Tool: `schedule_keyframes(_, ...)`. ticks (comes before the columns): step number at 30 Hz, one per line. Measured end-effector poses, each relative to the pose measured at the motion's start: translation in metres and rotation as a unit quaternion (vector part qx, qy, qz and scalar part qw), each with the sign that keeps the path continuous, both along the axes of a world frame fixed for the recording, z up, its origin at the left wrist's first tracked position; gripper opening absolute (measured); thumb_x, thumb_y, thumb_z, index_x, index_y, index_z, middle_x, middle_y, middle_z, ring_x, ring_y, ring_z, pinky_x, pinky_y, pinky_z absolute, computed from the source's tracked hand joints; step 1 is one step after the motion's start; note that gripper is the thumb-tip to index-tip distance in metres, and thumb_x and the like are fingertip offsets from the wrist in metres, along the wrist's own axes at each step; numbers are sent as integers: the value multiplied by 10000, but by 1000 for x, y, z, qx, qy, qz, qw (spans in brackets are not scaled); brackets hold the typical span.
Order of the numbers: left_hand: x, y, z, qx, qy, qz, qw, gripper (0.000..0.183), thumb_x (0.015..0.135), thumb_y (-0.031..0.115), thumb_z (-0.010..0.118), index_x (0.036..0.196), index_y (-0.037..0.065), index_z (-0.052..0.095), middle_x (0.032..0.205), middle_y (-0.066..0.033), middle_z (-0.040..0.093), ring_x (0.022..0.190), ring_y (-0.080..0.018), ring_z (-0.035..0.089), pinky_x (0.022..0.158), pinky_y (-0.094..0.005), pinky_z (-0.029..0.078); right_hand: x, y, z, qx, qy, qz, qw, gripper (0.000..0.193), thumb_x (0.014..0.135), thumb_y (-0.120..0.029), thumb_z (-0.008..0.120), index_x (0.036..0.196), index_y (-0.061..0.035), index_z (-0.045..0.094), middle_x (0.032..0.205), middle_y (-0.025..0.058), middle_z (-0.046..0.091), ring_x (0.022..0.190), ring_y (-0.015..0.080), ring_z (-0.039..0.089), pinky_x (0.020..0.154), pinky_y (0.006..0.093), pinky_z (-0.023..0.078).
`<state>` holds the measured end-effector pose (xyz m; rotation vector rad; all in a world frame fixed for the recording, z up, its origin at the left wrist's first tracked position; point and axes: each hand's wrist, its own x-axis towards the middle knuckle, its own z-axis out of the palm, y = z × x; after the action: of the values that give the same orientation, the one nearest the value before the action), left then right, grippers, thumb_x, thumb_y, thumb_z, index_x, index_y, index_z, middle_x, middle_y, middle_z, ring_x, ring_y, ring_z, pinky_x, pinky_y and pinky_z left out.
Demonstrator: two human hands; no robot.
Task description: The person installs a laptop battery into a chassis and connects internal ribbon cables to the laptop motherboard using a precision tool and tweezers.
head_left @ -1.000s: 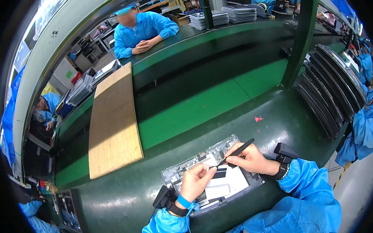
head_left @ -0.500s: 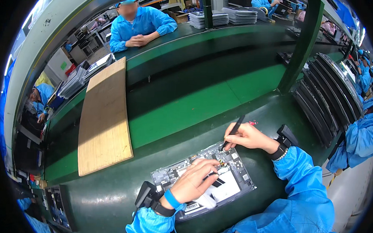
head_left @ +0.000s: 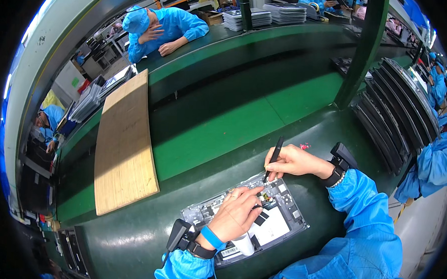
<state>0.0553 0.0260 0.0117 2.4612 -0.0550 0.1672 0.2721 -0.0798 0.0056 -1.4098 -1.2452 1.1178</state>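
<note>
An opened laptop base [head_left: 294,221] lies on the green bench, its circuit boards and a large white-faced battery [head_left: 273,229] exposed. My right hand [head_left: 295,160] pinches slim black tweezers [head_left: 277,153], held steeply with the tip down at the base's far edge. Across the middle of the base lies my left hand [head_left: 235,213], palm down with fingers stretched over the boards near some small coloured wires [head_left: 266,196]. Below its palm, a white curled piece [head_left: 246,244] rises from the base; whether the hand touches it is hidden.
A wooden board [head_left: 127,151] lies to the left across the bench. Several dark laptop panels [head_left: 394,116] are stacked at right beside a green post [head_left: 364,56]. Small red bits [head_left: 304,146] lie beyond my right hand. Across the bench sits a person in blue [head_left: 173,27].
The tweezers stand a little more upright in my right hand, still at the far edge. My left hand stays almost in place. The person opposite has lowered the head and raised a hand to it.
</note>
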Motion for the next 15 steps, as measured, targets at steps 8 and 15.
schedule_keyframes(8, 5, 0, 0, 16, -3, -6, 1000, 120, 816, 132, 561, 879, 37, 526, 1258, -118, 463, 1033, -324, 434, 896, -401, 369, -1, 1, 1, 12, -58, 6, 998, 152, 873, -136, 552, 924, 4, 522, 790, 89, 642, 726, 156, 657, 572, 236, 520)
schedule_keyframes(15, 13, -3, 1, 48, 20, -11, 999, 119, 812, 141, 569, 869, 41, 536, 1270, -120, 456, 1006, -315, 446, 867, -387, 385, -7, -2, 6, 30, -37, -76, 996, 175, 861, -137, 572, 949, 10, 538, 775, 89, 625, 697, 141, 644, 580, 244, 524)
